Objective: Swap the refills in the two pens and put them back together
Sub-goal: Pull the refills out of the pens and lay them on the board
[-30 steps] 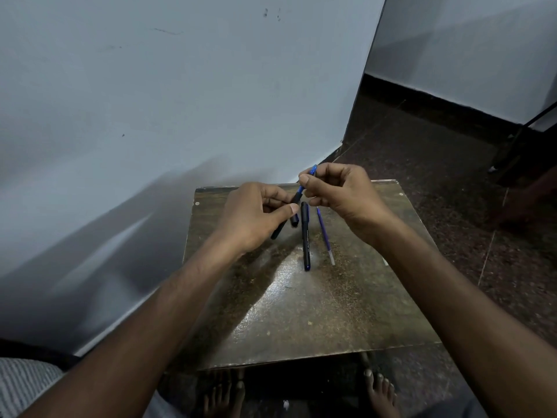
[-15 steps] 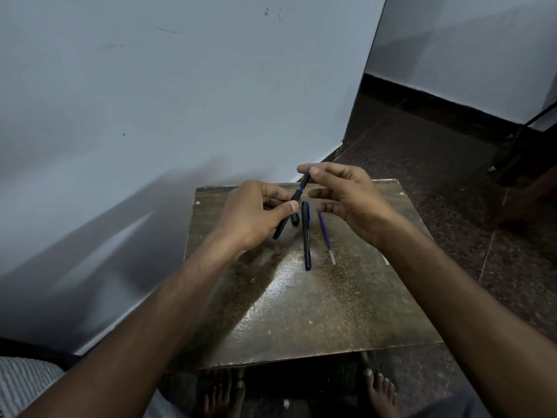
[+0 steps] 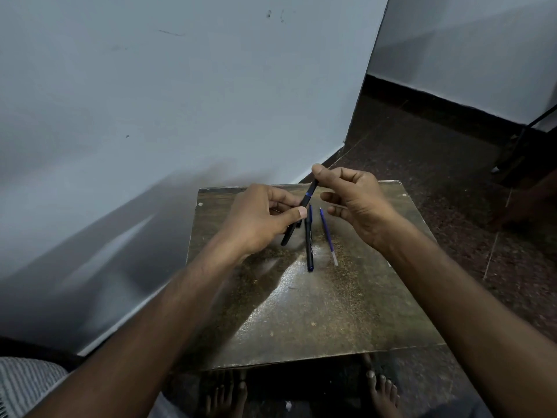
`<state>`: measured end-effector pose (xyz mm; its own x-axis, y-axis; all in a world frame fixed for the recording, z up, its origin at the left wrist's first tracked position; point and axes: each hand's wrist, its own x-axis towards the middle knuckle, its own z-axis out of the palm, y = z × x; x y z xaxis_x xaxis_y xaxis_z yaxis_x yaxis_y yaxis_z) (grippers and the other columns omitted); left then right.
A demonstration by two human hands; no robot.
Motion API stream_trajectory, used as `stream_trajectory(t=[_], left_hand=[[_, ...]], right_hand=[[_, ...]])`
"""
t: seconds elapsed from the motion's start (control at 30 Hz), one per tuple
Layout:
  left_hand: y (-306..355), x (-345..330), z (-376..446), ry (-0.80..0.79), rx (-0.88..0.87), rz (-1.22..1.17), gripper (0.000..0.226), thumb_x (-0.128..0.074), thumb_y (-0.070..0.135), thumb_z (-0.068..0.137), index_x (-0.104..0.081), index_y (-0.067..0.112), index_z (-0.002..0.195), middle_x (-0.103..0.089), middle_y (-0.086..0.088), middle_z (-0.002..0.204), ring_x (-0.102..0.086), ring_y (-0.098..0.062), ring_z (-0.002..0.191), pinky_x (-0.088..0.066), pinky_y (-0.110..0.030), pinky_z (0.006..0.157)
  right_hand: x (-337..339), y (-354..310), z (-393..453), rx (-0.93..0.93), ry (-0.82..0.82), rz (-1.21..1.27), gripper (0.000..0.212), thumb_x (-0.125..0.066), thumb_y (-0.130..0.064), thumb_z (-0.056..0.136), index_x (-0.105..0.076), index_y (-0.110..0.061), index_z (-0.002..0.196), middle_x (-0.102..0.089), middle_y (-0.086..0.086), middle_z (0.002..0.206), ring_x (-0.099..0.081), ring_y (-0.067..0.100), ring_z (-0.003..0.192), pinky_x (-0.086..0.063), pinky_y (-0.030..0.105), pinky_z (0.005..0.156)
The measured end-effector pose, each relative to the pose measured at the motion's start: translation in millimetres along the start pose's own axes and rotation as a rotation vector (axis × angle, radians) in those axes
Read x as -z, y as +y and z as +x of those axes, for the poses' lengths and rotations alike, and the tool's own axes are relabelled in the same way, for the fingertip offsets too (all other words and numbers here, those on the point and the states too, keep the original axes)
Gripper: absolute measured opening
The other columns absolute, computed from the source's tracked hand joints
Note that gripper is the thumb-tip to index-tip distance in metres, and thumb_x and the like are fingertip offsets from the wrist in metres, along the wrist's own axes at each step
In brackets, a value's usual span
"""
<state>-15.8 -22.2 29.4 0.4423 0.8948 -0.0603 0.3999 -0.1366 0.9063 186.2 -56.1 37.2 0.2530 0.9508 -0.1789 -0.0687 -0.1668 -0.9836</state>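
My left hand [image 3: 259, 218] grips a black pen [image 3: 307, 198] by its lower barrel, tilted up to the right above the small table [image 3: 346, 312]. My right hand [image 3: 352, 203] pinches the pen's upper end between thumb and forefinger, its other fingers spread loosely. A thin blue band shows on the held pen near its top. A second black pen barrel [image 3: 309, 242] with a blue tip poking out lies on the table just right of my left hand. A loose blue refill [image 3: 328, 235] lies beside it, further right.
The table is small, dark and speckled, set against a pale wall [image 3: 180, 101] on the left. Dark floor [image 3: 437, 164] runs to the right and behind. My bare feet [image 3: 382, 390] show under the table's near edge.
The blue refill end that stuck out of the held pen has gone into the barrel. My right hand now pinches the pen's black top end.
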Motion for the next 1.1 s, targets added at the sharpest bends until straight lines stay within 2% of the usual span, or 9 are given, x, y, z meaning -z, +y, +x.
stream_trajectory(t=[0.13, 0.23, 0.3, 0.43, 0.63, 0.77, 0.87, 0.93, 1.1], left_hand=[[0, 0, 1, -0.001, 0.013, -0.004, 0.012, -0.086, 0.031, 0.093, -0.086, 0.029, 0.104, -0.085, 0.01, 0.095, -0.08, -0.002, 0.09, -0.068, -0.03, 0.084], [0, 0, 1, -0.019, 0.014, -0.004, 0.013, -0.086, 0.031, 0.092, -0.086, 0.029, 0.105, -0.085, 0.01, 0.094, -0.081, -0.004, 0.09, -0.068, -0.032, 0.086], [1, -2, 0, -0.029, 0.013, -0.007, 0.012, -0.086, 0.03, 0.093, -0.086, 0.029, 0.104, -0.085, 0.01, 0.094, -0.081, -0.003, 0.089, -0.068, -0.032, 0.086], [0, -3, 1, -0.019, 0.025, -0.01, 0.012, -0.086, 0.03, 0.092, -0.086, 0.029, 0.104, -0.085, 0.008, 0.094, -0.081, -0.004, 0.089, -0.068, -0.032, 0.086], [1, -4, 0, -0.049, 0.012, -0.011, 0.013, -0.086, 0.03, 0.093, -0.086, 0.028, 0.105, -0.085, 0.01, 0.094, -0.08, -0.002, 0.087, -0.068, -0.029, 0.084], [-1, -3, 2, -0.044, 0.015, -0.01, 0.011, -0.085, 0.029, 0.093, -0.086, 0.028, 0.104, -0.085, 0.009, 0.093, -0.081, -0.005, 0.088, -0.069, -0.034, 0.087], [-3, -3, 2, -0.05, 0.023, -0.007, 0.011, -0.085, 0.03, 0.093, -0.086, 0.029, 0.104, -0.085, 0.009, 0.092, -0.081, -0.006, 0.089, -0.068, -0.037, 0.089], [-2, -4, 2, -0.059, 0.018, -0.004, 0.012, -0.085, 0.03, 0.093, -0.086, 0.029, 0.105, -0.085, 0.009, 0.091, -0.081, -0.006, 0.089, -0.068, -0.038, 0.089], [-1, -2, 2, -0.043, 0.039, -0.009, 0.011, -0.085, 0.03, 0.093, -0.086, 0.028, 0.104, -0.085, 0.008, 0.093, -0.081, -0.006, 0.088, -0.069, -0.034, 0.085]], right_hand=[[6, -3, -2, 0.016, -0.112, -0.035, 0.021, -0.074, -0.038, 0.101, -0.087, -0.025, 0.11, -0.081, -0.007, 0.117, -0.066, 0.016, 0.104, -0.052, 0.033, 0.083], [5, 1, -2, 0.013, -0.024, -0.041, 0.017, -0.086, -0.036, 0.089, -0.08, -0.023, 0.08, -0.076, -0.009, 0.088, -0.064, 0.015, 0.095, -0.05, 0.031, 0.076], [7, 4, -2, -0.01, 0.012, -0.006, 0.025, -0.088, -0.042, 0.086, -0.074, -0.023, 0.077, -0.072, -0.006, 0.088, -0.061, 0.017, 0.093, -0.05, 0.029, 0.072], [13, -2, -4, -0.023, -0.099, -0.018, 0.029, -0.074, -0.041, 0.099, -0.085, -0.019, 0.116, -0.08, -0.006, 0.114, -0.066, 0.015, 0.102, -0.053, 0.032, 0.082], [11, 2, -4, -0.003, -0.07, -0.025, 0.016, -0.081, -0.038, 0.093, -0.075, -0.023, 0.088, -0.074, -0.006, 0.099, -0.066, 0.011, 0.093, -0.052, 0.026, 0.073], [12, -1, -5, -0.01, -0.157, -0.025, 0.026, -0.072, -0.035, 0.101, -0.082, -0.019, 0.119, -0.081, -0.006, 0.117, -0.069, 0.012, 0.099, -0.056, 0.027, 0.078], [8, 0, -6, 0.001, -0.095, -0.066, 0.015, -0.077, -0.033, 0.098, -0.082, -0.018, 0.097, -0.078, -0.004, 0.104, -0.065, 0.013, 0.098, -0.055, 0.025, 0.074], [6, 3, -5, -0.008, -0.061, -0.046, 0.023, -0.082, -0.038, 0.092, -0.075, -0.016, 0.092, -0.075, -0.003, 0.1, -0.064, 0.014, 0.094, -0.054, 0.024, 0.07], [9, 1, -5, -0.031, -0.176, -0.021, 0.027, -0.07, -0.039, 0.103, -0.082, -0.021, 0.119, -0.082, -0.003, 0.123, -0.07, 0.02, 0.108, -0.05, 0.039, 0.09]])
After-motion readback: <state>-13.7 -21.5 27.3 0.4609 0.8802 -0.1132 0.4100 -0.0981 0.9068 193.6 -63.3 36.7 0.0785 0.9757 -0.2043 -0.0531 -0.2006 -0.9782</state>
